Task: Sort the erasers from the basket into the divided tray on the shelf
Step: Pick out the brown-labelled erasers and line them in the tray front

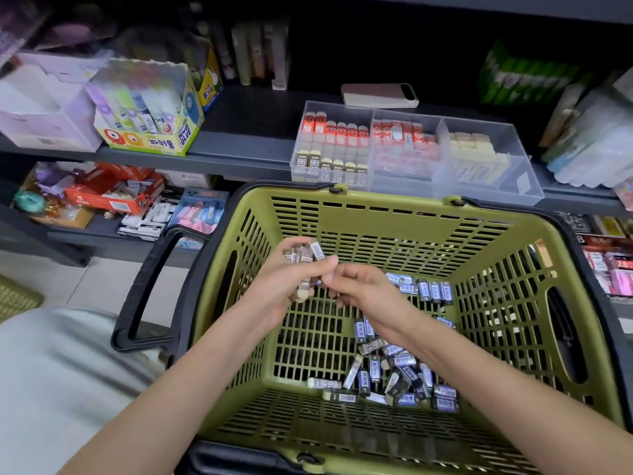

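Note:
An olive green basket fills the lower middle of the head view, with several wrapped erasers scattered on its floor toward the right. Above the basket, my left hand is closed around a bunch of brown-sleeved erasers. My right hand meets it fingertip to fingertip, pinching at that bunch; whether it holds an eraser of its own is unclear. The clear divided tray stands on the shelf just behind the basket, its left compartments packed with orange and brown erasers, its right ones with pale erasers.
A phone lies on the shelf behind the tray. A glue-stick display box and a white box stand at the shelf's left. The lower shelf holds packaged goods. The basket's black handle hangs down on the left.

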